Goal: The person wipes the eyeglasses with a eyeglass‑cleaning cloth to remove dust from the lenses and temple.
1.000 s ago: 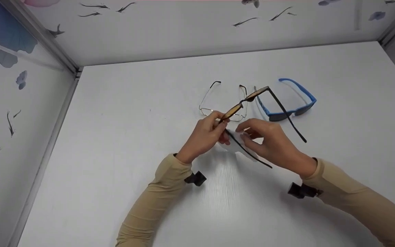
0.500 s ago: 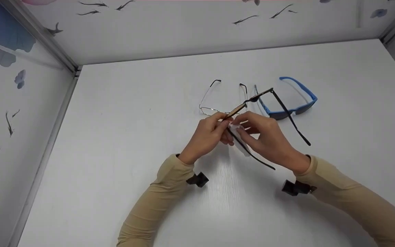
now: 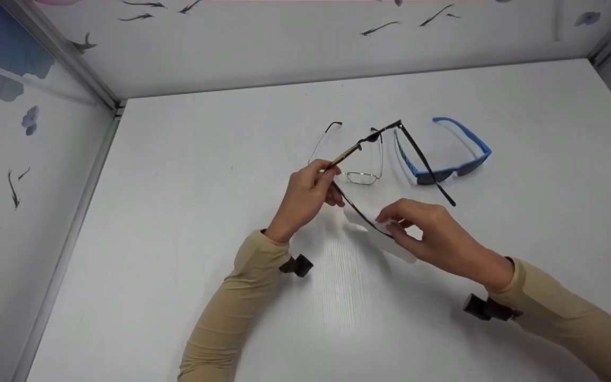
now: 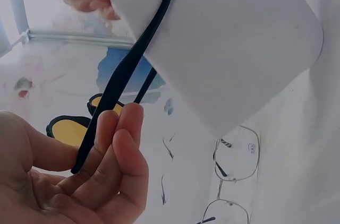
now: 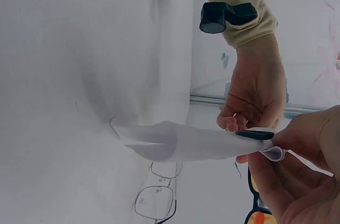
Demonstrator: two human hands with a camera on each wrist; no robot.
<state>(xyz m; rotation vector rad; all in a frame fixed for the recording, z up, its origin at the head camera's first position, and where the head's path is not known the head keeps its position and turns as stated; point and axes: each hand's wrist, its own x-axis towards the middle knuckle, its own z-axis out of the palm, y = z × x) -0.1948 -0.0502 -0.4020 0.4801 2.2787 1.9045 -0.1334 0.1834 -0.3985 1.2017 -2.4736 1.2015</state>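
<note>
My left hand grips dark-framed glasses with yellow lenses by the hinge end of one temple, in mid-air. The other temple sticks out free to the right. My right hand pinches a white cloth at the tip of the gripped temple. In the right wrist view the cloth hangs down from thumb and fingers, with the dark temple tip lying against it. The very end of that temple is hidden by the cloth and fingers in the head view.
Thin wire-rimmed glasses lie unfolded on the white table behind my hands. Right of them are blue sunglasses with dark lenses, also unfolded. Patterned panels border the table at the back and left.
My right hand closed in on the hinge, then slid down and right along the temple with the cloth. My left hand shifted slightly up and left with the glasses.
</note>
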